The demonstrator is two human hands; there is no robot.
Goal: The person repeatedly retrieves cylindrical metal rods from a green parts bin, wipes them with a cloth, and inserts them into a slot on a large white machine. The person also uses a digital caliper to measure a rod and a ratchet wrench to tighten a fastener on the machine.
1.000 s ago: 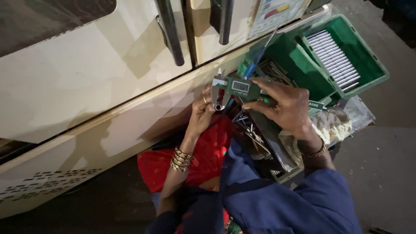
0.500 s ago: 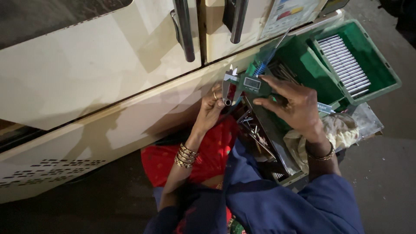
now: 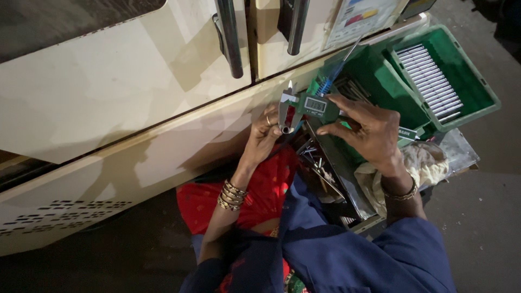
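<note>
A measuring step looks in hand: the right hand [image 3: 374, 133] grips the grey digital caliper [image 3: 309, 106], fingers closed around its body. Just left of the caliper's display, the left hand [image 3: 263, 135] pinches a small metal cylindrical part [image 3: 285, 129] between the jaws, wrist bent upward.

The small metal part [image 3: 285, 129] between the caliper [image 3: 304, 106] jaws is too small to identify. The right hand [image 3: 369, 133] covers much of the caliper's beam. Sleeves hide both forearms lower down. The green crate [image 3: 477, 103] hides part of the tray beneath. The caliper's display digits are unreadable.
</note>
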